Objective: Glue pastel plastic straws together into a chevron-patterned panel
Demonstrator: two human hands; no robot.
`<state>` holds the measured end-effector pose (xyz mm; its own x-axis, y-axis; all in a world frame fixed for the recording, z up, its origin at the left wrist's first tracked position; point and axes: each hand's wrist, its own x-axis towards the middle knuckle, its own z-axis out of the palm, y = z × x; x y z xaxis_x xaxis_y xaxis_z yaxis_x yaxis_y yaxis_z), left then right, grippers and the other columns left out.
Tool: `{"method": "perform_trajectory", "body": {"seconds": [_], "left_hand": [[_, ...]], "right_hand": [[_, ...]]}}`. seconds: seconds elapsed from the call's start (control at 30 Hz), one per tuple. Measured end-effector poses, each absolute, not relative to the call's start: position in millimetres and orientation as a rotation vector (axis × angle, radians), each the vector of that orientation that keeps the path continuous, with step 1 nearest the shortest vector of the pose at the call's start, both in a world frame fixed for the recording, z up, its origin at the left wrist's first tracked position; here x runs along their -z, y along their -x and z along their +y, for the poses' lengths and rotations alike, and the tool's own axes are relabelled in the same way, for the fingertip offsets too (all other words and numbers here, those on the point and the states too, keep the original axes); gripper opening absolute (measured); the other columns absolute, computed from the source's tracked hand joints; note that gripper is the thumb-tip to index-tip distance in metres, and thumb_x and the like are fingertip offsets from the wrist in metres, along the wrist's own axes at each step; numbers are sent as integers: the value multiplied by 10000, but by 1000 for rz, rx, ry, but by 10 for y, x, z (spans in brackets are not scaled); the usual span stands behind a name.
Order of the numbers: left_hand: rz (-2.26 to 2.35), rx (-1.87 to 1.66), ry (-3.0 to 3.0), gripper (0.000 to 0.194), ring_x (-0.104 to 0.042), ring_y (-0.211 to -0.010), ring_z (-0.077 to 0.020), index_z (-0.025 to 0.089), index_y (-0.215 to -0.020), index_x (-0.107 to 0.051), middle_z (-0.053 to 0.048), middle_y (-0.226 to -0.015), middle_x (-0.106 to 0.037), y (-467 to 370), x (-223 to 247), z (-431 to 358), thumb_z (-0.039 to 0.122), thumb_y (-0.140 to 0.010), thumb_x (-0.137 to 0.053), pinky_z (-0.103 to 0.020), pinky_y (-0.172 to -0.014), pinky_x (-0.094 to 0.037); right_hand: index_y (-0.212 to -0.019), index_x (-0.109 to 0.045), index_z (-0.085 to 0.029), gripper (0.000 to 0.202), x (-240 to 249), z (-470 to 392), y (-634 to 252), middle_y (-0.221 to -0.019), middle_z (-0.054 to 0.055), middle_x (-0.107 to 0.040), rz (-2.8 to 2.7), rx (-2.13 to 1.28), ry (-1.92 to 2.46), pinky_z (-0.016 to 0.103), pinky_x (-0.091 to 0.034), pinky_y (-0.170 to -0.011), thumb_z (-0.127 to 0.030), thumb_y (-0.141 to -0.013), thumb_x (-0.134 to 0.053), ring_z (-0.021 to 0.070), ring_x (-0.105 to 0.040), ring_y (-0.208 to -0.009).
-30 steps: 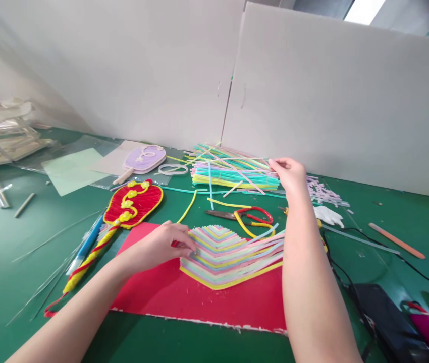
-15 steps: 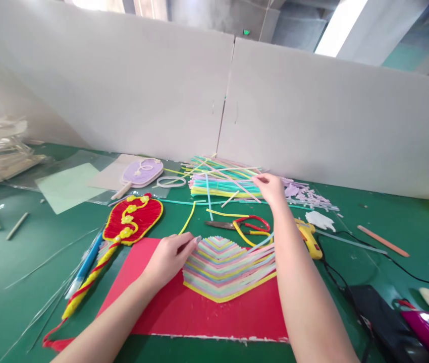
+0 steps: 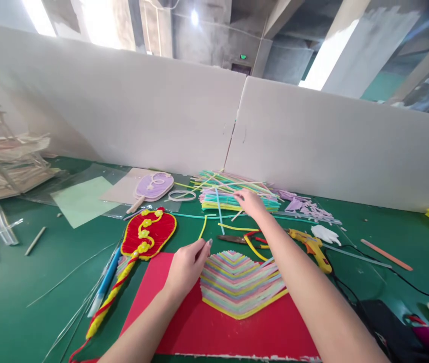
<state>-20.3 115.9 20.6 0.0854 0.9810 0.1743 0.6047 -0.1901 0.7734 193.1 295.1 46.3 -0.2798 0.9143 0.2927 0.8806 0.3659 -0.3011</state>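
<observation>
Over the pile of pastel pipe cleaners point(image 3: 214, 197), my right hand point(image 3: 250, 202) reaches out, its fingertips stretched at the stems and a little apart. My left hand point(image 3: 187, 262) is closed, thumb and forefinger pressed together beside the upper left edge of a striped pipe-cleaner panel point(image 3: 237, 287). What it pinches, if anything, is hidden. A bent yellow pipe cleaner point(image 3: 203, 227) runs up from behind its knuckles. The panel, in V-shaped stripes, lies on a red board point(image 3: 184, 327). Scissors point(image 3: 233, 239) lie partly behind my right forearm.
To the left lie a red and yellow fan point(image 3: 150, 234), a blue pen point(image 3: 110, 275) and thin wires. A lilac fan point(image 3: 156, 186) and green sheet point(image 3: 82, 200) are farther back. A yellow glue gun point(image 3: 315, 247) with a black cord lies right, before a white partition point(image 3: 123, 111).
My right hand has moved left and toward me across the pile. My left hand stays beside the panel. The view has tilted upward and shifted left.
</observation>
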Motion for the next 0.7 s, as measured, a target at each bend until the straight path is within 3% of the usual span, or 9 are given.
{"method": "perform_trajectory", "body": {"seconds": [0.13, 0.3, 0.7], "left_hand": [[1568, -944, -1897, 401, -422, -522, -110, 207, -631, -461, 31, -556, -485, 203, -196, 1174, 433, -941, -345, -217, -528, -299], [1558, -924, -1911, 397, -431, -531, -116, 210, -638, -460, 23, -571, -501, 205, -185, 1174, 436, -942, -342, -220, -532, -302], [1518, -906, -1929, 393, -474, -556, -129, 215, -650, -461, 9, -603, -543, 204, -188, 1173, 442, -944, -331, -225, -554, -327]], "right_hand": [[-845, -733, -212, 206, -603, 3075, -1878, -892, 57, -700, -2355, -116, 1616, 246, -446, -723, -335, -869, -570, 176, -637, -823], [-779, -708, -199, 133, -651, 3113, -1837, -765, 37, -701, -2377, -50, 1757, 236, -404, -620, -219, -842, -592, 163, -625, -706], [-932, -658, -206, 121, -536, 3046, -1852, -973, 61, -667, -2448, 184, 1668, 258, -418, -752, -178, -815, -646, 191, -593, -964]]}}
